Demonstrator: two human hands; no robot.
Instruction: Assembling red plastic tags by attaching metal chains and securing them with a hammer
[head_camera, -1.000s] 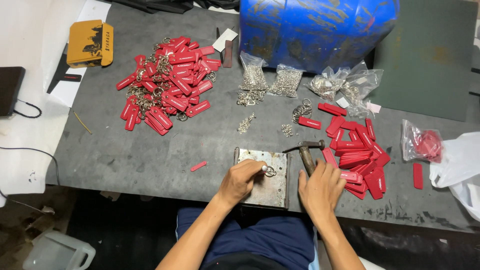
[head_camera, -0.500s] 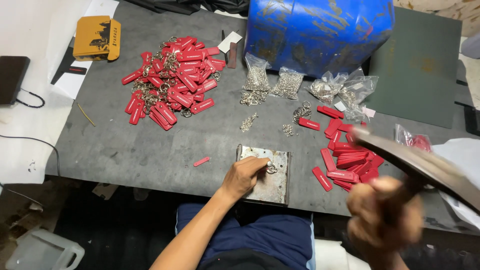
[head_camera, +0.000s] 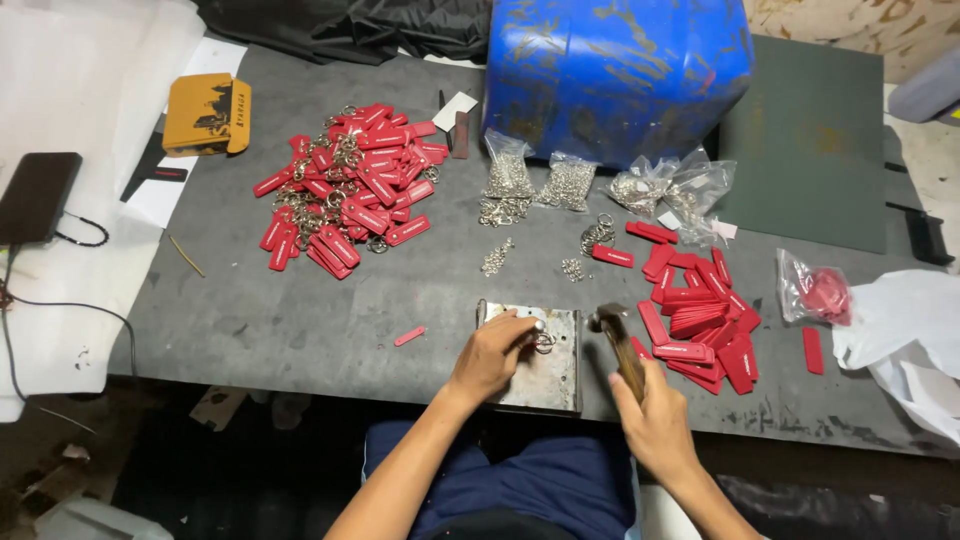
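Hammer (head_camera: 622, 345): gripped by the handle in the right hand (head_camera: 655, 425), head down just beside the metal plate (head_camera: 545, 365).
Left hand (head_camera: 490, 355): fingers pinched on a small ring (head_camera: 543, 343) on that plate.
Red tags (head_camera: 700, 320): loose pile right of the hammer (bigger heap (head_camera: 345, 190) far left).
Clear bags (head_camera: 560, 180): silvery rings, below the blue drum (head_camera: 620, 70).
Yellow packet (head_camera: 205, 115): far left corner.

A worn square metal plate (head_camera: 545, 375) lies flat at the near edge of the table. On its far part rests a small metal ring (head_camera: 545, 343). Just right of the plate stands a hammer (head_camera: 620, 345), its wooden handle slanting toward the near side, head low over the table.
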